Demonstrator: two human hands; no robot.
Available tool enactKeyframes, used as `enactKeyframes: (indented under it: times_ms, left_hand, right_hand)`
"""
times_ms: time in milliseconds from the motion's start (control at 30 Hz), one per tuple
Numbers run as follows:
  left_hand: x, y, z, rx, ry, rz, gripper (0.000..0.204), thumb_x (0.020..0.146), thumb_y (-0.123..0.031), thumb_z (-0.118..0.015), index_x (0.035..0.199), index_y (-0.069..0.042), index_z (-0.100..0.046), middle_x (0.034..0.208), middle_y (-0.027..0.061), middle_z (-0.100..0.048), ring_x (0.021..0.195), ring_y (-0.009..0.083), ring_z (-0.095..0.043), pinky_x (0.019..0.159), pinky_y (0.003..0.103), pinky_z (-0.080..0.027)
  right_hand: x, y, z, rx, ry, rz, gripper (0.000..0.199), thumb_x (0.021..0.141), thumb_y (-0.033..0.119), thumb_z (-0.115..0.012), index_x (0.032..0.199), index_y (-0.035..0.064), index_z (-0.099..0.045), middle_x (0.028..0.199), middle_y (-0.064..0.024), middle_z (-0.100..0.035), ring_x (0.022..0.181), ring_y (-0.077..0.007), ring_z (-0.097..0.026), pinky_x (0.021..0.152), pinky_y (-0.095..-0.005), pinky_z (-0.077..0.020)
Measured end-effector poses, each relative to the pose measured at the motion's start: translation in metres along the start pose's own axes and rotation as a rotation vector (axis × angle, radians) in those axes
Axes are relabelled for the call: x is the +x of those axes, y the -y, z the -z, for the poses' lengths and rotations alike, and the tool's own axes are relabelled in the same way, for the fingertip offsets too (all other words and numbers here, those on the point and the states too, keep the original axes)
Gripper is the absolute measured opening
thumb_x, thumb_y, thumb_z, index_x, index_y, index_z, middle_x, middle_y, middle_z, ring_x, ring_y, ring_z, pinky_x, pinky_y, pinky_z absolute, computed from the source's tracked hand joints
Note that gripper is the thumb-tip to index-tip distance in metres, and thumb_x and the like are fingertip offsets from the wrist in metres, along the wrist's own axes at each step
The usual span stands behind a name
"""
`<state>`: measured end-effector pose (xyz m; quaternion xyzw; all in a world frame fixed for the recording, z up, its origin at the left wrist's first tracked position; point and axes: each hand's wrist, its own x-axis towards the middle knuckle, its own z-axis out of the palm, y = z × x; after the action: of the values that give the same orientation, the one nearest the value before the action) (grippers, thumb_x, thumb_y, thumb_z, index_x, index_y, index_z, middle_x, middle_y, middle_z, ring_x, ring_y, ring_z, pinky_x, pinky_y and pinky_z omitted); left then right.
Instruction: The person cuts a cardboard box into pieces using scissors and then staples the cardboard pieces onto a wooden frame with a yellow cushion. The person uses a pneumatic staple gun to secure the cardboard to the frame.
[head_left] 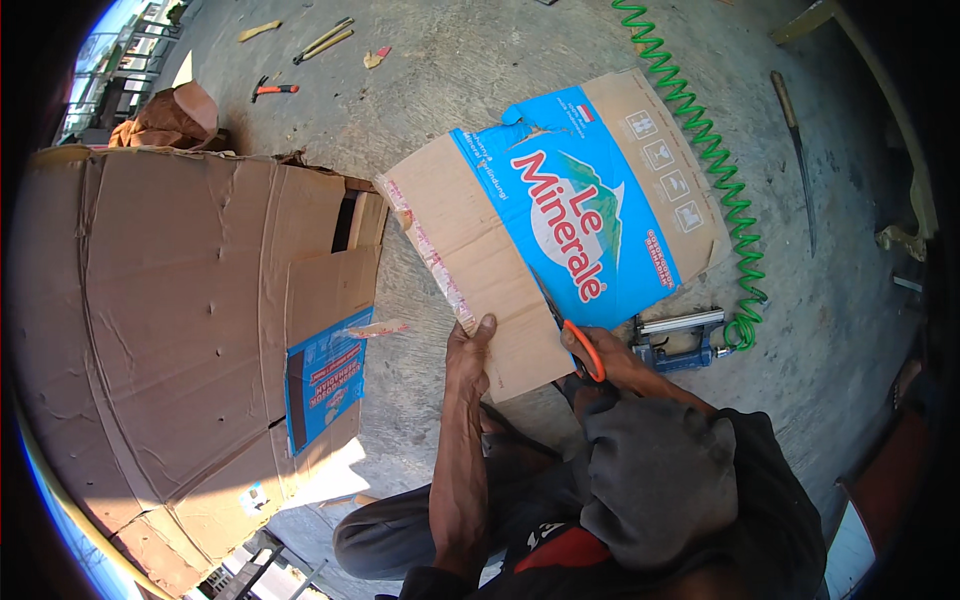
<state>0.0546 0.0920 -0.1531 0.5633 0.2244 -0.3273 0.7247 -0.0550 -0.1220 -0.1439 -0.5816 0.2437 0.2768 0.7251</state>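
A flattened cardboard sheet (480,240), brown with a blue printed panel (600,200), lies slanted before me. My left hand (470,350) pinches its near-left edge, thumb on top, beside a strip of torn tape (440,270). In my right hand (612,360) is a pair of scissors with orange handles (588,350). Its dark blades run into the near edge of the sheet, close to where the brown meets the blue. My right fingers are partly hidden behind the handles.
At left stands a large cardboard-covered piece (180,320). A blue nail gun (682,338) with a green coiled hose (735,200) lies at right, near a long thin tool with a wooden handle (795,140). A hammer (274,89) and pincers (324,41) lie on the concrete floor farther off.
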Motion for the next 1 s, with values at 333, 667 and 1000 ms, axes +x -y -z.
enactKeyframes:
  times_ms: [333,667,1000]
  left_hand:
    - [-0.012,-0.009,0.005,-0.093,0.127,0.135,0.04,0.097,-0.011,-0.064,0.134,0.0,-0.054,0.12,0.014,-0.067,0.108,0.0257,-0.067,0.091,0.04,-0.058]
    - [-0.019,-0.016,0.003,-0.048,0.108,0.146,0.045,0.096,-0.013,-0.066,0.137,0.001,-0.052,0.124,0.0151,-0.065,0.107,0.0264,-0.068,0.09,0.041,-0.058]
    - [-0.03,-0.016,0.001,-0.045,0.113,0.156,0.046,0.096,-0.015,-0.067,0.137,0.001,-0.052,0.123,0.0138,-0.067,0.106,0.0239,-0.068,0.093,0.038,-0.055]
  right_hand:
    - [0.015,0.021,0.0,0.176,0.01,-0.079,0.049,0.099,0.056,-0.057,0.083,0.0089,-0.06,0.058,0.0052,-0.044,0.05,-0.005,-0.044,0.045,-0.0249,-0.0349]
    - [0.032,0.02,0.002,0.289,0.034,0.001,0.045,0.099,0.051,-0.06,0.089,0.0072,-0.061,0.06,0.0044,-0.045,0.052,-0.0051,-0.044,0.048,-0.0249,-0.0381]
    - [0.04,0.047,0.007,0.074,0.007,0.08,0.05,0.098,0.055,-0.059,0.089,0.0067,-0.062,0.059,0.0062,-0.045,0.051,-0.0047,-0.045,0.046,-0.0231,-0.0367]
